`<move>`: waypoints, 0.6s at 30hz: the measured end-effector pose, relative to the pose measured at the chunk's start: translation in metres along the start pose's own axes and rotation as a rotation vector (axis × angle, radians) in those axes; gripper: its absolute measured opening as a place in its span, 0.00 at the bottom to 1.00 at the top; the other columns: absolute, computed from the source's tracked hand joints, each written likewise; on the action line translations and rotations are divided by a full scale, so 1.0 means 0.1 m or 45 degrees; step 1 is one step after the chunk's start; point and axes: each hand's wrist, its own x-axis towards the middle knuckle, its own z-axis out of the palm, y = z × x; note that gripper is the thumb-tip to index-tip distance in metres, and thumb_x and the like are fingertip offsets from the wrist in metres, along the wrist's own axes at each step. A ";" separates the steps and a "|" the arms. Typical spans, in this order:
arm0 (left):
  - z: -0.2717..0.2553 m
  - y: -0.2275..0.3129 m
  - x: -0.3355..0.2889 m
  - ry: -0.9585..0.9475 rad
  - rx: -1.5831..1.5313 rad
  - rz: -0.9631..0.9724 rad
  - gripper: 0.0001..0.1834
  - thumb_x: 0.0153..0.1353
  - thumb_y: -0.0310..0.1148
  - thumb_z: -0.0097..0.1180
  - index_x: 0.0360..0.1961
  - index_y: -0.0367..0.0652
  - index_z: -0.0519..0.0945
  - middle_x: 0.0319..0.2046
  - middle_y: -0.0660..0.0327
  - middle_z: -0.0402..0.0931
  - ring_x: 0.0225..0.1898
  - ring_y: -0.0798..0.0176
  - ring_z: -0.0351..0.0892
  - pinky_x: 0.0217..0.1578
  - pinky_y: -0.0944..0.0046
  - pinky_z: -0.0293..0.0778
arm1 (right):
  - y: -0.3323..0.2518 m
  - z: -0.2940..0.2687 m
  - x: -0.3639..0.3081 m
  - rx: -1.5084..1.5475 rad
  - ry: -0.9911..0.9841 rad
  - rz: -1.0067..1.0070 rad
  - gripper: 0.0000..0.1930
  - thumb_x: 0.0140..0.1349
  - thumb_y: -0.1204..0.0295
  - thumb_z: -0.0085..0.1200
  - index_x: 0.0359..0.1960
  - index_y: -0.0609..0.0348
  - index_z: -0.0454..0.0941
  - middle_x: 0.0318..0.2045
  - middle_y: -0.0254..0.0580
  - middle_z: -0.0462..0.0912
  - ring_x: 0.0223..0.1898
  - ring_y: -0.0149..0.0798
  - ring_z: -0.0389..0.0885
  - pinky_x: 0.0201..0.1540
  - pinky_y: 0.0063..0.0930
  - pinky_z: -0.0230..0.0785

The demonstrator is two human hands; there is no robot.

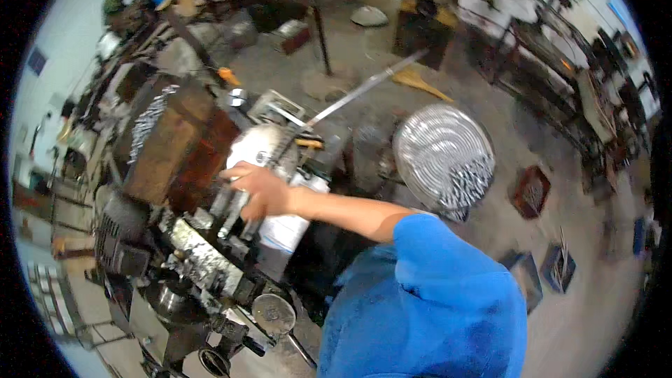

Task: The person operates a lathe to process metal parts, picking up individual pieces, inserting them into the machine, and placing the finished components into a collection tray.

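My right hand [260, 190] reaches left from a blue sleeve [437, 245] over a metal workbench machine. Its fingers look curled down at a bar-like metal part [233, 218]; blur and the hand itself hide what they grip. Just beyond the fingers is a rounded, pale metal cover [255, 145]. From beside it a long, straight metal bar [367, 86] runs out to the upper right. White paper [283, 231] lies under my wrist on the near side of the machine. My left hand does not show.
A rusty box-like block [175, 147] with small shiny metal pieces stands left of the machine. To the right, a round ridged metal tray [437, 147] holds many small metal parts. A long-handled round pan [274, 313] is below. Bins [558, 269] and a yellow broom [420, 84] rest on the floor.
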 end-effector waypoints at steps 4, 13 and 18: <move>0.15 -0.13 0.18 -0.024 0.035 -0.065 0.20 0.54 0.36 0.57 0.38 0.27 0.71 0.20 0.52 0.73 0.21 0.61 0.71 0.24 0.56 0.68 | 0.10 -1.40 -1.43 -0.621 -0.582 1.459 0.18 0.36 0.60 0.56 0.29 0.58 0.79 0.27 0.51 0.78 0.30 0.51 0.76 0.33 0.41 0.69; 0.28 -0.15 0.53 -0.051 0.057 -0.145 0.18 0.53 0.36 0.56 0.35 0.28 0.71 0.18 0.54 0.71 0.18 0.61 0.71 0.20 0.58 0.69 | -0.37 -3.20 -3.93 -1.468 -0.843 2.061 0.13 0.41 0.64 0.53 0.29 0.56 0.80 0.35 0.45 0.80 0.41 0.43 0.78 0.44 0.33 0.71; 0.06 -0.34 0.55 0.015 -0.037 -0.184 0.17 0.52 0.36 0.56 0.34 0.29 0.71 0.16 0.55 0.70 0.16 0.62 0.71 0.19 0.59 0.70 | -0.23 -3.34 -3.67 -1.299 -1.052 1.988 0.13 0.43 0.65 0.51 0.29 0.58 0.79 0.34 0.49 0.80 0.40 0.47 0.77 0.45 0.36 0.69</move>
